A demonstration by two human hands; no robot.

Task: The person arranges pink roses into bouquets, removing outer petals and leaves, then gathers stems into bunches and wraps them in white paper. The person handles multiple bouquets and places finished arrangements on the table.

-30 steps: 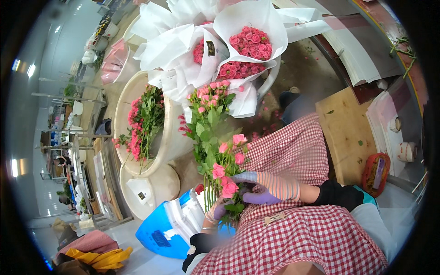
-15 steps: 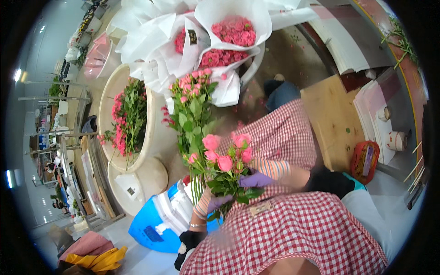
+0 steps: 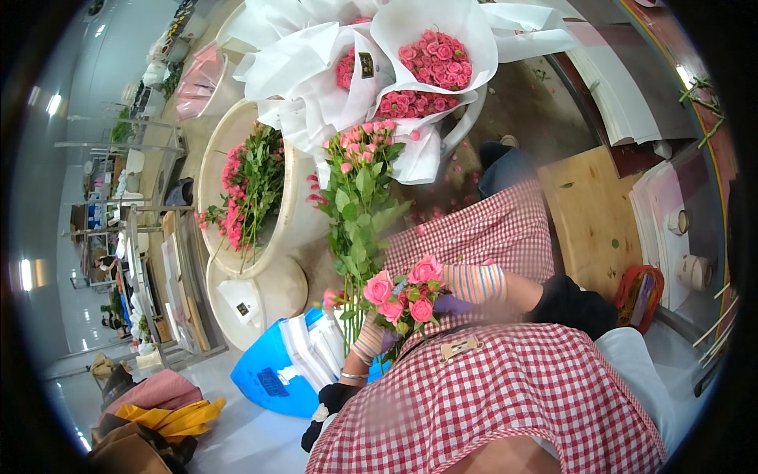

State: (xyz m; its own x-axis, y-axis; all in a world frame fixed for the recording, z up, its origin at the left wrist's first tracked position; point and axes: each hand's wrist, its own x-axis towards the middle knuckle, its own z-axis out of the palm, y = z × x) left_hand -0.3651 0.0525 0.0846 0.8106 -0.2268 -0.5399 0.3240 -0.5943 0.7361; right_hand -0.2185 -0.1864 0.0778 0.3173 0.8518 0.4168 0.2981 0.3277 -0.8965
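1. Between the left hand [image 3: 374,340] and right hand [image 3: 467,289]: small bunch of pink roses [image 3: 392,309], blooms facing up, no paper seen around it.
2. Left fingers look closed around the stems just under the blooms, grip partly hidden. Right fingers mostly behind the blooms; cannot tell whether they grip.
3. Just beyond the left fingers: longer-stemmed roses [image 3: 358,217] lying together, heads pointing away, also unwrapped.
4. Farther beyond the fingers: bouquets [image 3: 436,62] in white paper, packed with pink heads; these look finished.
5. Off to the left of the fingers: pale tub [image 3: 297,189] with loose roses [image 3: 235,209], not yet wrapped.
6. Bunch at the fingers: few heads beside the full bouquets; judged only part made up.
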